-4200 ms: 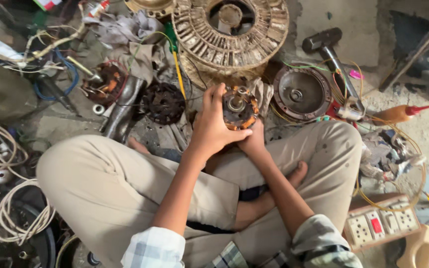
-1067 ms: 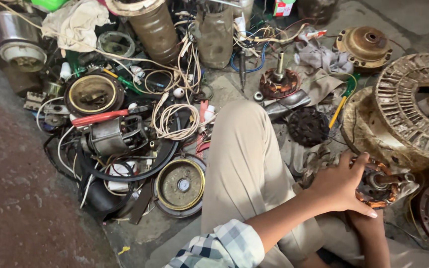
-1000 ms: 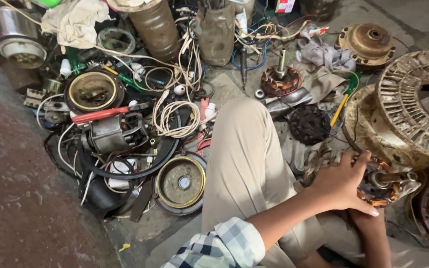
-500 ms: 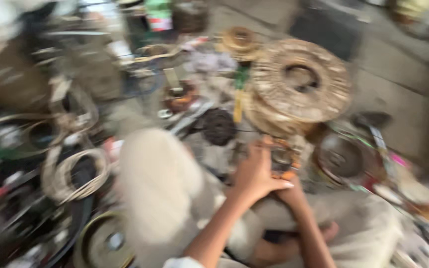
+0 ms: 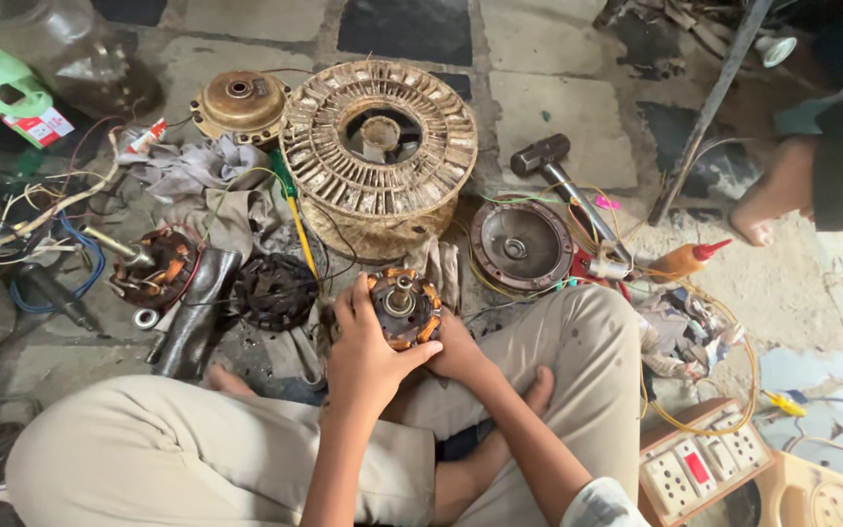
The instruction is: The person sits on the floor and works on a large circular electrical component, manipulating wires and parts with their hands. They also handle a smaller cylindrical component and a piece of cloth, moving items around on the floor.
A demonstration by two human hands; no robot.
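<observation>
I sit cross-legged on the floor and hold a small round motor stator (image 5: 403,306) with copper windings and orange insulation, its shaft hub facing up. My left hand (image 5: 368,346) wraps its left side, fingers up along the rim and thumb across the bottom. My right hand (image 5: 461,349) cups it from below on the right, mostly hidden behind the part. A large rusty ribbed motor housing (image 5: 378,156) stands just beyond the stator.
A black finned rotor (image 5: 272,290), another copper-wound stator (image 5: 155,266) and a dark tube lie to the left. A round metal end cover (image 5: 521,244), a hammer (image 5: 553,171) and an orange squeeze bottle (image 5: 690,260) lie right. A switch board (image 5: 704,468) sits near my right knee. Another person's foot (image 5: 768,205) is far right.
The view swung from the heap of parts and wires on the left back to centre over my lap. Both hands kept the stator throughout.
</observation>
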